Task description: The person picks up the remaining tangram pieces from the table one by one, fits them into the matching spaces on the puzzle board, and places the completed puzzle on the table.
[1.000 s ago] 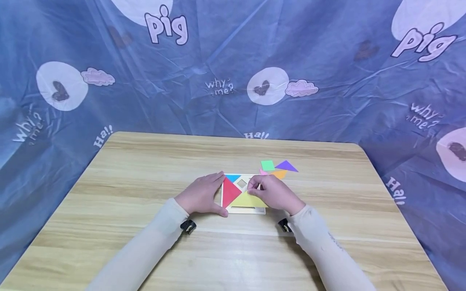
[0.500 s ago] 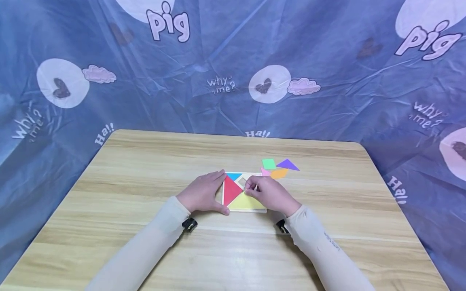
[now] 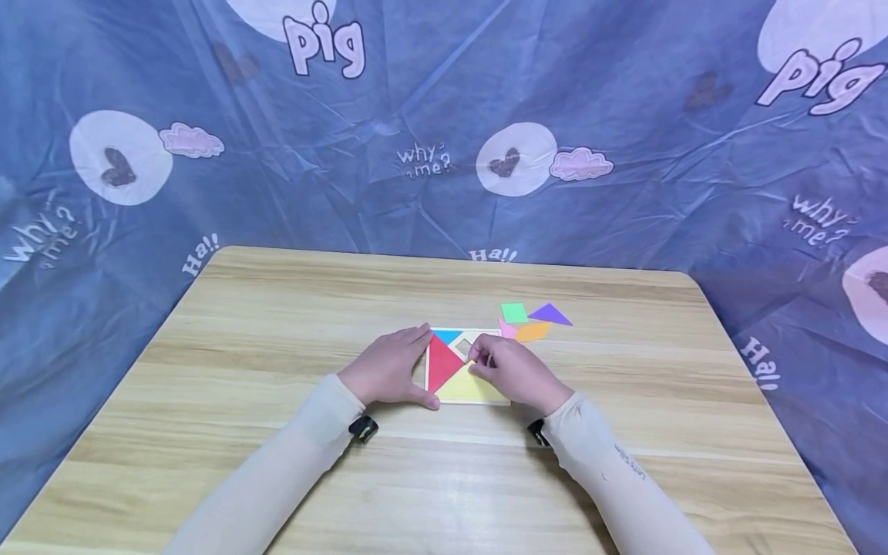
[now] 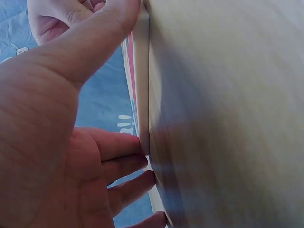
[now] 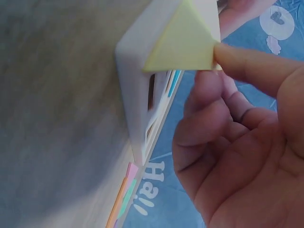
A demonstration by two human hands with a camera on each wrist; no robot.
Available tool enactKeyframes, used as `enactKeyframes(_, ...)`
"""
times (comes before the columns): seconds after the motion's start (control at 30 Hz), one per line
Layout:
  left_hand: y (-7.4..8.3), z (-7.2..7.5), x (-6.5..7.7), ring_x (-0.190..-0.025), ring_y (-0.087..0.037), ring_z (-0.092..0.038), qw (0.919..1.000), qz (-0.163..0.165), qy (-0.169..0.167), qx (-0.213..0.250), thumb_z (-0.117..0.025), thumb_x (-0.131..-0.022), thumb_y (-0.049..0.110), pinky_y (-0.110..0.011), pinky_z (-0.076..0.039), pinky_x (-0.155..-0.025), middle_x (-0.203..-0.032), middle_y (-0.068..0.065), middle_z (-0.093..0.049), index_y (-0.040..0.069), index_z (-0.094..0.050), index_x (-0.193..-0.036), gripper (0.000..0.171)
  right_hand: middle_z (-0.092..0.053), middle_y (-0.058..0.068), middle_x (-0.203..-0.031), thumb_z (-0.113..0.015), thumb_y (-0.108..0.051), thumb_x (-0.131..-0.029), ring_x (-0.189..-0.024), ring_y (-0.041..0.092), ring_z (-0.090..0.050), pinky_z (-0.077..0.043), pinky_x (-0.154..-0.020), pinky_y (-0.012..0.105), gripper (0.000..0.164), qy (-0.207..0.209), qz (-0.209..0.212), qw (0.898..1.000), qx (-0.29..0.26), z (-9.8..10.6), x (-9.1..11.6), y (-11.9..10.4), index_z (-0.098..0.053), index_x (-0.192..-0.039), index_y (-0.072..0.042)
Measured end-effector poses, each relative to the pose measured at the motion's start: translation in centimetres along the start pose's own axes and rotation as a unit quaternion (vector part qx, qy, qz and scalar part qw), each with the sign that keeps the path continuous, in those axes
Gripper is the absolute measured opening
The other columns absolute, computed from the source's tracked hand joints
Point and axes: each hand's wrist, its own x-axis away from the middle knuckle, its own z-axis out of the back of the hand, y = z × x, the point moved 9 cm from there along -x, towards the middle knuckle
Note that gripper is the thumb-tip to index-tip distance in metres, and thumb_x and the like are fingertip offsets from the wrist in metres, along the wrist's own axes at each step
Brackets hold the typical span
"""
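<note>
A white tangram tray [image 3: 479, 402] lies on the table. My left hand [image 3: 388, 364] spans its left edge, with the thumb at the near corner and fingertips at the far corner. In the tray are a red triangle [image 3: 442, 362] and a blue triangle [image 3: 446, 337]. My right hand [image 3: 523, 368] pinches the tip of a yellow triangle [image 3: 472, 387] between thumb and finger. The right wrist view shows that yellow triangle [image 5: 183, 45] tilted up above the tray [image 5: 130, 76]. The right hand hides part of the tray's right side.
Behind the tray's right corner lie a green square [image 3: 515, 313], a purple triangle [image 3: 552, 314], an orange parallelogram [image 3: 533, 331] and a partly hidden pink piece [image 3: 508, 329]. The wooden table [image 3: 312, 297] ends at a blue printed curtain [image 3: 388, 200].
The yellow triangle has shifted left and nearer the front edge, covering the slot that showed there. My right hand stays pinched on it; the left hand has kept its place at the tray.
</note>
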Motion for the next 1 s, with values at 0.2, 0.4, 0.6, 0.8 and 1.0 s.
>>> enactKeyframes(0.2,0.0,0.0,0.1,-0.153,-0.033,-0.032,1.0000,0.003,0.001,0.005,-0.079,-0.075,0.073,-0.050,-0.031,-0.123,-0.168,-0.016,-0.030,-0.001,-0.032,-0.160,0.122,-0.059,-0.002,-0.085,-0.082,-0.010,-0.087,-0.076,0.011,-0.053,-0.050,-0.074,0.029,0.023,-0.024,0.020,0.999,0.037,-0.4,0.3,-0.4,-0.066,-0.104,-0.006)
enactKeyframes(0.4,0.0,0.0,0.1,-0.153,-0.033,-0.032,1.0000,0.003,0.002,0.000,-0.078,-0.075,0.073,-0.050,-0.032,-0.123,-0.168,-0.015,-0.030,-0.001,-0.032,-0.160,0.122,-0.054,0.001,-0.085,-0.086,-0.014,-0.084,-0.076,0.012,-0.048,-0.045,-0.070,0.027,0.027,-0.034,0.041,0.995,0.079,-0.8,0.6,-0.8,-0.071,-0.105,-0.005)
enactKeyframes(0.6,0.1,0.1,0.0,-0.153,-0.032,-0.032,1.0000,0.001,0.004,-0.005,-0.078,-0.075,0.073,-0.048,-0.031,-0.123,-0.168,-0.015,-0.030,-0.001,-0.032,-0.160,0.122,-0.053,0.000,-0.083,-0.086,-0.015,-0.083,-0.074,0.011,-0.047,-0.044,-0.068,0.027,0.028,-0.033,0.043,0.994,0.092,-0.8,0.6,-0.8,-0.068,-0.102,-0.007)
enactKeyframes(0.8,0.1,0.0,0.1,-0.154,-0.032,-0.031,1.0000,0.006,-0.002,0.004,-0.078,-0.076,0.072,-0.049,-0.030,-0.123,-0.168,-0.014,-0.029,-0.001,-0.031,-0.161,0.122,-0.052,-0.004,-0.077,-0.087,-0.020,-0.082,-0.072,0.010,-0.048,-0.044,-0.067,0.027,0.027,-0.043,0.029,0.992,0.119,-0.4,0.9,-0.7,-0.067,-0.097,-0.009)
enactKeyframes(1.0,0.2,0.2,0.2,-0.154,-0.032,-0.030,0.9999,0.006,-0.003,0.008,-0.078,-0.076,0.072,-0.049,-0.030,-0.123,-0.168,-0.014,-0.029,0.000,-0.031,-0.161,0.121,-0.050,-0.005,-0.073,-0.087,-0.018,-0.083,-0.069,0.011,-0.048,-0.045,-0.068,0.028,0.026,-0.054,0.014,0.990,0.130,-0.5,1.0,-0.7,-0.069,-0.098,-0.007)
